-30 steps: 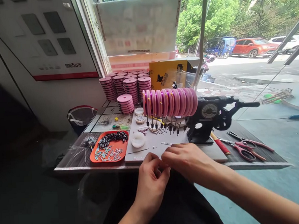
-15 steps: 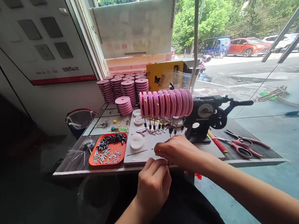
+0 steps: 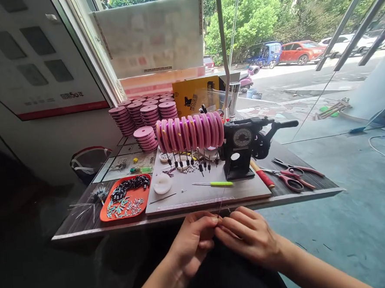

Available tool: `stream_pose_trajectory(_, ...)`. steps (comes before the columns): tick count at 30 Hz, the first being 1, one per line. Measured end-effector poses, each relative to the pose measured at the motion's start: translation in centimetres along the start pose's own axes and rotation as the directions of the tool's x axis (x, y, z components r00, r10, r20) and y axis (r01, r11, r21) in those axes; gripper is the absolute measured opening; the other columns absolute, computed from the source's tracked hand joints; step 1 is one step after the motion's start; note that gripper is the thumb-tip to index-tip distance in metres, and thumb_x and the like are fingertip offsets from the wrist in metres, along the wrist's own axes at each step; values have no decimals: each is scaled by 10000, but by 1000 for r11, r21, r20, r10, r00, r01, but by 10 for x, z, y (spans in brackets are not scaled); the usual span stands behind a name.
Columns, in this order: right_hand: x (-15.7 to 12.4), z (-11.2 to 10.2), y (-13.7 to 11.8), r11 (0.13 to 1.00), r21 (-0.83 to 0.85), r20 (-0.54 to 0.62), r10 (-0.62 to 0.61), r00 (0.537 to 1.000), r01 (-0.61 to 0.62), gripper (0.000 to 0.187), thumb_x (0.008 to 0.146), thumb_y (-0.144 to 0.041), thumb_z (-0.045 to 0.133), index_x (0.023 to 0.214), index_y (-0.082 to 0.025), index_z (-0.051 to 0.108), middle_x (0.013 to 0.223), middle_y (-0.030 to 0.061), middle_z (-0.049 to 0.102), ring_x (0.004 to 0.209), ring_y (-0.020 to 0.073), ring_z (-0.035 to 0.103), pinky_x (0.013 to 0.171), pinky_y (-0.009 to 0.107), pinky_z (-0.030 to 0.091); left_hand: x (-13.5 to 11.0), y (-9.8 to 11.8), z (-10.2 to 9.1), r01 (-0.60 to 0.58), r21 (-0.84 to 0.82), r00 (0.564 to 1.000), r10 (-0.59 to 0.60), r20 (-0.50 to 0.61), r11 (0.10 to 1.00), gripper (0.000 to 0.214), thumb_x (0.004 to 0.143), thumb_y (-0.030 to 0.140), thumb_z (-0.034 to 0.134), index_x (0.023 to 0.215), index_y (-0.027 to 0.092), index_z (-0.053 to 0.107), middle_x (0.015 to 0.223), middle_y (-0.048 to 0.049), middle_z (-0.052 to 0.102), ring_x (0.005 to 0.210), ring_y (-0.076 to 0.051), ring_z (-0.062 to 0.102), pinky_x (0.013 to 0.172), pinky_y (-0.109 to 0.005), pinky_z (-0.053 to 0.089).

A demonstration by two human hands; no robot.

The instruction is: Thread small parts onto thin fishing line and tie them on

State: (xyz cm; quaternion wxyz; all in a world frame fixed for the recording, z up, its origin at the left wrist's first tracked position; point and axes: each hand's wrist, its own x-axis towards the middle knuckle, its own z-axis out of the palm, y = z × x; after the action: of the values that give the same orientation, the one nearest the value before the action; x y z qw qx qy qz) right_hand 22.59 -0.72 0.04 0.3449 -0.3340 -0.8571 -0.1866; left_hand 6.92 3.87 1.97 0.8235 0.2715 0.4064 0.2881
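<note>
My left hand (image 3: 198,237) is closed just below the table's front edge, thumb and index finger pinched together. Its fingertips meet those of my right hand (image 3: 252,236), which is also closed, fingers curled in. A thin line (image 3: 220,206) rises from between the fingertips; its lower end is hidden. Beyond the hands, a tool with a yellow-green handle (image 3: 221,184) lies on the white board (image 3: 196,200). Above the board, a row of pink foam spools (image 3: 190,132) sits on a black hand-cranked winder (image 3: 241,147), with small dark pieces (image 3: 201,167) hanging beneath.
An orange tray (image 3: 103,213) of black and small beaded parts lies left, beside a white dish (image 3: 162,184). Stacked pink spools (image 3: 150,114) stand behind, near a yellow box (image 3: 194,94). Scissors (image 3: 291,182), pliers (image 3: 306,169) and a red-wrapped stick (image 3: 264,178) lie right.
My right hand has come down and back from over the board, beside my left hand. The yellow-green-handled tool now shows. The whole view has shifted, so the table appears further left.
</note>
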Motion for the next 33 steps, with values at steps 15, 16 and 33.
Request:
stream_pose_trajectory(15, 61, -15, 12, 536, 575, 390, 483, 784, -617, 131, 826, -127, 541, 707, -158, 589, 606, -29, 585, 556, 99, 521, 543, 185, 388, -3, -12, -12, -505, 838, 355, 836, 418, -205, 147, 778, 83, 506, 729, 153, 626, 797, -44, 502, 605, -120, 537, 503, -212, 437)
stream_pose_trajectory(16, 69, -15, 17, 495, 581, 429, 489, 760, -646, 123, 811, -122, 553, 698, -156, 587, 597, -36, 572, 558, 98, 513, 541, 182, 381, -2, -13, -14, -491, 838, 317, 846, 429, -241, 150, 782, 76, 501, 730, 153, 620, 785, -41, 490, 602, -118, 534, 501, -209, 440)
stream_pose_trajectory(33, 91, 0, 33, 469, 468, 548, 511, 662, -749, 116, 761, -72, 524, 684, -157, 543, 640, -17, 577, 621, 124, 525, 562, 207, 384, 3, -3, -20, -566, 758, 298, 778, 553, -323, 185, 783, 61, 487, 751, 177, 627, 816, -68, 694, 739, -170, 652, 678, -251, 507)
